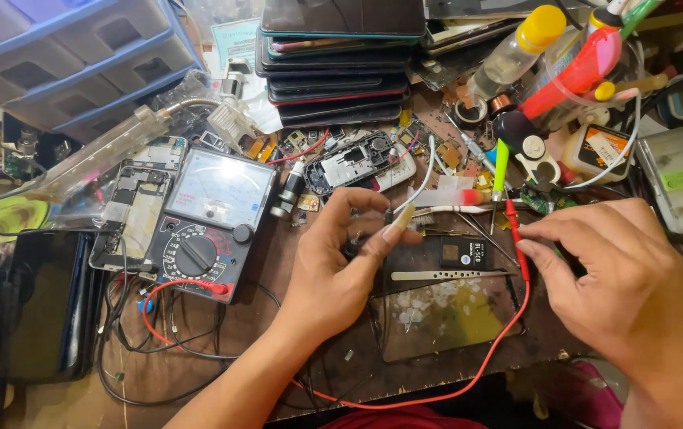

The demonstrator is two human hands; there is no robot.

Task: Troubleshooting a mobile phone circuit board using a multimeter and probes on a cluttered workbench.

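Head view: left hand [341, 262] pinches a small dark part [351, 248], right hand [615, 278] fingers pinch the red probe [514, 230]; meter [206, 222] waits at nine o'clock, dial readable.

- Between the left hand [341, 254] and right hand [611, 278] lay a narrow gap, crossed by tweezers [445, 276].
- The multimeter [210, 218] and stacked phones [337, 59] blocked the far side.

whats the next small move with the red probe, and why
Probably bring the red probe in the right hand leftward to the small dark part pinched in the left hand: its tip sits apart from that part, and its lead runs to the meter.
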